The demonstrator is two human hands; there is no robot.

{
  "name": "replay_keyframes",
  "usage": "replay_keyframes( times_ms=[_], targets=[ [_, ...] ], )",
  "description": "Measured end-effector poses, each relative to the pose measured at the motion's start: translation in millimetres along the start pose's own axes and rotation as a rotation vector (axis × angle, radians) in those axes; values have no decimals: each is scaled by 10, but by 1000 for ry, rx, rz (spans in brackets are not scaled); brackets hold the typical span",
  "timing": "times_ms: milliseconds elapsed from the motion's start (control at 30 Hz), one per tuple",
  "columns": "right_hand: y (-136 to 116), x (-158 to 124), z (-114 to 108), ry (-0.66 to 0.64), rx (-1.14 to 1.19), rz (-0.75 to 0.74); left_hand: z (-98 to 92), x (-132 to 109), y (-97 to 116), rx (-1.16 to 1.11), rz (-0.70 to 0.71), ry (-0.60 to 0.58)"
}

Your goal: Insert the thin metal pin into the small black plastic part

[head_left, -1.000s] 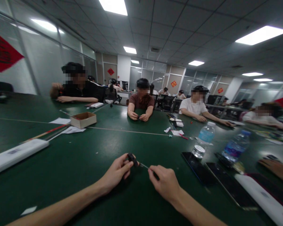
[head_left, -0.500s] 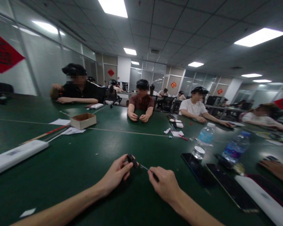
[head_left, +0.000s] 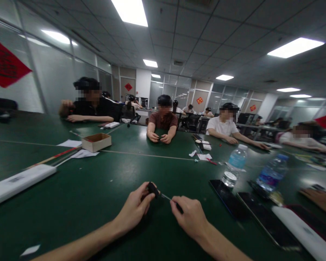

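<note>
Between thumb and fingers, my left hand [head_left: 137, 202] pinches a small black block-like part [head_left: 153, 189] just above the green table. My right hand [head_left: 191, 215] is closed around a thin screwdriver [head_left: 166, 197]. Only its slim metal shaft and a bit of dark handle show. The shaft points left and its tip meets the near right end of the black part. Whether the tip sits in a screw is too small to make out.
To the right stand two water bottles [head_left: 235, 163] beside a dark phone [head_left: 228, 199], another phone [head_left: 266, 217] and a white power bank-like bar [head_left: 301, 232]. A long white case [head_left: 21, 183] and a cardboard box [head_left: 96, 143] lie left. Several people sit around the table.
The black part has turned slightly in my left hand. The screwdriver stays against it in my right hand. The whole view has shifted slightly downward.
</note>
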State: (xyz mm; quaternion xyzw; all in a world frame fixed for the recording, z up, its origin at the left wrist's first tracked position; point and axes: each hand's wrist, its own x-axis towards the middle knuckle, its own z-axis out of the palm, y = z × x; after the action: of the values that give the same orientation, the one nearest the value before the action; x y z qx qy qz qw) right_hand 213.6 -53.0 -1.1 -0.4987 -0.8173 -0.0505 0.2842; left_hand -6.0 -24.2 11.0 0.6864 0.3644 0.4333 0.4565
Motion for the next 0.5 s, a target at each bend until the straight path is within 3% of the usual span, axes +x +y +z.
replay_keyframes(
  times_ms=[500],
  targets=[
    [10,7,-4,-50,46,47,16,-31,71,133,76,-29]
  ],
)
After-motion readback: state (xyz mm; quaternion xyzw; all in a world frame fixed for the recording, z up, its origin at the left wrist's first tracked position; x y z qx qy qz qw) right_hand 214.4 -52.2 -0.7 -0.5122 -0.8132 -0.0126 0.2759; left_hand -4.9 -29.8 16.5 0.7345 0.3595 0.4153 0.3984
